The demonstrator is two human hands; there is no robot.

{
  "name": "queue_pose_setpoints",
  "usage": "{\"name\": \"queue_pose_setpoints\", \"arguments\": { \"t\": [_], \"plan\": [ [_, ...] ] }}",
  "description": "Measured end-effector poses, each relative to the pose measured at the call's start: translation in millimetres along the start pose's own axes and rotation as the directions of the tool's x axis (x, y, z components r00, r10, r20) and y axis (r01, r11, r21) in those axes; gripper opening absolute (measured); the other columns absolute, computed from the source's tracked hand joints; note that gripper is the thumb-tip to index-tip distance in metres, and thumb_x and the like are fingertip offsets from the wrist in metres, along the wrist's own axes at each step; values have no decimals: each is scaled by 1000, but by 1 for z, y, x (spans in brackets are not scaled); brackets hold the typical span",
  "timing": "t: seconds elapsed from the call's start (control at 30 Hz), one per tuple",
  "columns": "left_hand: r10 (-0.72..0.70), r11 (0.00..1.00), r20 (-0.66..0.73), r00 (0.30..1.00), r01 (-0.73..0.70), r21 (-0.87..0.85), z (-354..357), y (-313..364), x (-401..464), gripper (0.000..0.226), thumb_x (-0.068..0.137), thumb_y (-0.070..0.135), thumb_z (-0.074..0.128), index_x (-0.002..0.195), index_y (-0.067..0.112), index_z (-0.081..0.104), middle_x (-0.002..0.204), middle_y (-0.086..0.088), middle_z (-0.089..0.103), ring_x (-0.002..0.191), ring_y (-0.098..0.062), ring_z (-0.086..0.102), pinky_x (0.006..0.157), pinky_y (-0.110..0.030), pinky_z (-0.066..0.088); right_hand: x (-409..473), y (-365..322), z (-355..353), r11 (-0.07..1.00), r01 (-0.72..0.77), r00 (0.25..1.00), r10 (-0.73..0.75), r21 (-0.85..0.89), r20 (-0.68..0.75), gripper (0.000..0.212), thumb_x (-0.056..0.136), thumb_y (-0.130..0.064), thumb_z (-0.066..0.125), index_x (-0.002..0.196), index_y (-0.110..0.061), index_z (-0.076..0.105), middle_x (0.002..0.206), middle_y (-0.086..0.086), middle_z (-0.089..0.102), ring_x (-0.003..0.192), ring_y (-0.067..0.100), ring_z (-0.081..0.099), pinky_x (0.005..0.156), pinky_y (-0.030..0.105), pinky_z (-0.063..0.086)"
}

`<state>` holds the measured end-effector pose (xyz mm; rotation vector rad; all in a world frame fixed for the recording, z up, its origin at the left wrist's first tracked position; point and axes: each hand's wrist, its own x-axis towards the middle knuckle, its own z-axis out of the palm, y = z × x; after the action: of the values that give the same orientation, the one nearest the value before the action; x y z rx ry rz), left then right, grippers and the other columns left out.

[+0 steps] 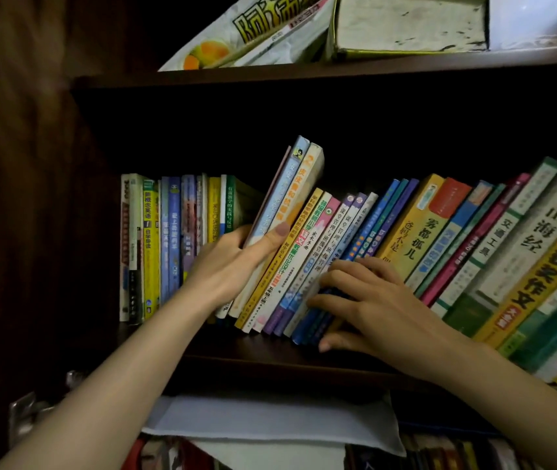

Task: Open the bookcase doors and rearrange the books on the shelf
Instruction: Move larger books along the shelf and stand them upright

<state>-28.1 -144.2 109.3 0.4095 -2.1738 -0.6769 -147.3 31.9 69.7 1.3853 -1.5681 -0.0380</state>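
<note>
- Rearranging is the step in hand, as I read it: the doors must already be open, since I see straight onto the shelf (270,354) and its row of books.
- My left hand (236,262) grips two thin books (290,198), thumb across their spines and fingers curled behind; they stand higher than their neighbours and tilt to the right.
- My right hand (368,300) lies with fingers spread and lightly bent on the lower spines of the leaning books (348,239) just right of the gripped pair; it presses them and grasps nothing.
- Left of my left hand, a short run of upright books (172,239) stands straight, with a dark gap between it and the tilted pair.
- Right of my right hand, the taller books (494,245) all slope the same way.
- Next move, I judge: keep the leaning row braced with the right hand while the left lifts the pair clear or stands it upright in the gap.
- Letting the brace go early could send the sloping row sliding leftward.
</note>
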Motion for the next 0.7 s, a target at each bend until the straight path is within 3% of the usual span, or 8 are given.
{"name": "queue_pose_setpoints", "arguments": {
  "t": [0.2,0.33,0.43,0.53,0.67,0.7],
  "plan": [
    [17,998,-94,995,-11,65,7,9,2,69,74,85,22,122,45,52,105,8,62,95,-21,57,74,-31,39,-2,16,6,996,94,994,-94,-7,-57,61,88,-69,21,103,-31,67,102,-10,61,106,15,50,95,37,24],
    [34,995,-119,992,-22,102,9,18,3,68,77,82,23,121,42,55,105,5,59,92,-22,52,71,-31,38,-11,32,2,989,148,986,-145,28,-87,58,84,-73,29,106,-35,67,105,-13,60,105,12,47,96,42,21],
    [-56,998,-42,998,55,-41,5,8,8,74,77,81,28,128,33,53,113,4,55,98,-20,50,77,-30,34,-12,35,-1,989,140,987,-137,40,-82,54,82,-73,34,108,-38,66,109,-15,59,107,11,47,94,41,22],
    [-94,992,-23,995,92,-90,7,-6,10,87,72,85,28,131,26,52,118,1,56,98,-19,51,72,-28,36,-13,31,-3,994,97,993,-92,54,-75,50,84,-72,34,108,-41,65,109,-17,57,107,9,46,94,38,21],
    [-51,998,16,999,51,-30,14,-9,9,104,58,98,21,136,35,46,135,3,52,121,-26,47,98,-42,40,-15,22,-8,994,31,997,-23,102,-70,49,87,-69,35,104,-36,68,104,-13,59,104,12,49,92,34,21],
    [-50,998,24,998,51,-38,13,-9,8,102,59,98,22,136,36,46,135,3,53,121,-26,48,97,-40,39,-15,20,-9,993,8,998,0,122,-67,49,87,-68,36,103,-34,68,104,-12,59,104,12,50,93,33,21]
  ]
}}
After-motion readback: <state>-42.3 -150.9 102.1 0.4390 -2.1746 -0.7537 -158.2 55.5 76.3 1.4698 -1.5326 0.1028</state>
